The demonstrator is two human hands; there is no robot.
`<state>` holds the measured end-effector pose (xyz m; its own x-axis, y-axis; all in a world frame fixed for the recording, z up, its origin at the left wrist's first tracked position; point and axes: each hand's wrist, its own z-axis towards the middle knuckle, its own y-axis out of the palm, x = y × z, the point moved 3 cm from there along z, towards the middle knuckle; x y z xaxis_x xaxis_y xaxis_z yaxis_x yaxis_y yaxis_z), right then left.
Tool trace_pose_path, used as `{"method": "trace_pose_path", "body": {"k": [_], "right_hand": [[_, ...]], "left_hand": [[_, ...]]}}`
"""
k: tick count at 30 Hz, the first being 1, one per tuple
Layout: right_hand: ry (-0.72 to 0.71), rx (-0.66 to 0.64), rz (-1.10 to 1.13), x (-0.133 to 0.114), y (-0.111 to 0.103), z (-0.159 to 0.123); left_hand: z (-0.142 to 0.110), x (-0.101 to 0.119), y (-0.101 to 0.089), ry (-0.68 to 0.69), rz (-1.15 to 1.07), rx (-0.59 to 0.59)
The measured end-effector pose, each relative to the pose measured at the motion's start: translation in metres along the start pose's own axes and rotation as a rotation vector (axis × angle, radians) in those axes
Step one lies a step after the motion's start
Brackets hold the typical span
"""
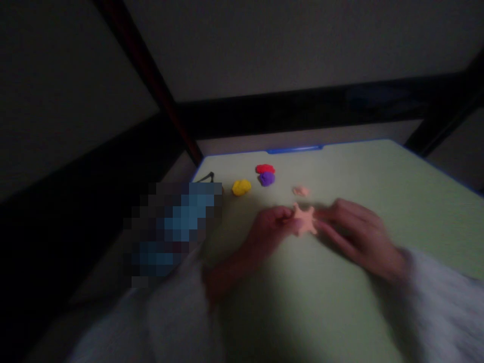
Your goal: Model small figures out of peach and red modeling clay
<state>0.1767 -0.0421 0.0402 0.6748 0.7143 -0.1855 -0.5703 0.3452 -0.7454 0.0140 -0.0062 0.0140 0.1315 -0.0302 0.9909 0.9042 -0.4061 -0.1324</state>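
- One peach star-shaped piece (pixel 307 221), apparently soft modelling dough, sits between the two hands, above the middle of the table (pixel 302 292); at least four stubby points show, but blur prevents a full count.
- One left hand (pixel 266 227): its thumb lies over the near left part of the star and the fingers curl in beside it, holding the piece.
- One right hand (pixel 355 234): its thumb and forefinger reach the star's right edge with a narrow gap between them; I cannot tell whether they pinch it.
- One small peach lump (pixel 301 191) lies on the table just beyond the star.
- Three other lumps, one of each colour, lie farther left: one yellow lump (pixel 241 187), one purple lump (pixel 266 178) and one red lump (pixel 265 169). The purple one partly overlaps the red in view; whether they touch is unclear.
- Two pale fuzzy sleeves, one per arm, cover the wrists.
- One blue strip (pixel 295 149) runs along the table's far edge.
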Motion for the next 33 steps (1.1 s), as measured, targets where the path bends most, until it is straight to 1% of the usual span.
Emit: {"method": "trace_pose_path", "body": {"k": [4, 10, 25, 30, 32, 33], "right_hand": [[-0.050, -0.028, -0.060, -0.0004, 0.0011, -0.0002], [-0.098, -0.036, -0.108, -0.0006, 0.0017, -0.0009], [-0.132, -0.049, -0.085, -0.0012, -0.0001, -0.0003], [-0.095, -0.029, -0.040, -0.0023, -0.0036, 0.0003], [-0.028, -0.013, 0.054, -0.0024, -0.0058, 0.0008], [0.038, 0.000, 0.123, -0.0014, -0.0063, 0.0011]], "left_hand": [[0.0000, -0.0015, 0.0002, -0.021, 0.006, -0.007], [0.0002, -0.0019, 0.0003, -0.013, 0.052, -0.021], [-0.0013, 0.0013, 0.0006, -0.014, 0.063, -0.024], [-0.0015, 0.0010, 0.0005, -0.018, 0.029, -0.027], [-0.0021, 0.0015, 0.0005, -0.019, 0.004, -0.017], [-0.0024, 0.0019, 0.0008, -0.016, -0.014, -0.016]]}}
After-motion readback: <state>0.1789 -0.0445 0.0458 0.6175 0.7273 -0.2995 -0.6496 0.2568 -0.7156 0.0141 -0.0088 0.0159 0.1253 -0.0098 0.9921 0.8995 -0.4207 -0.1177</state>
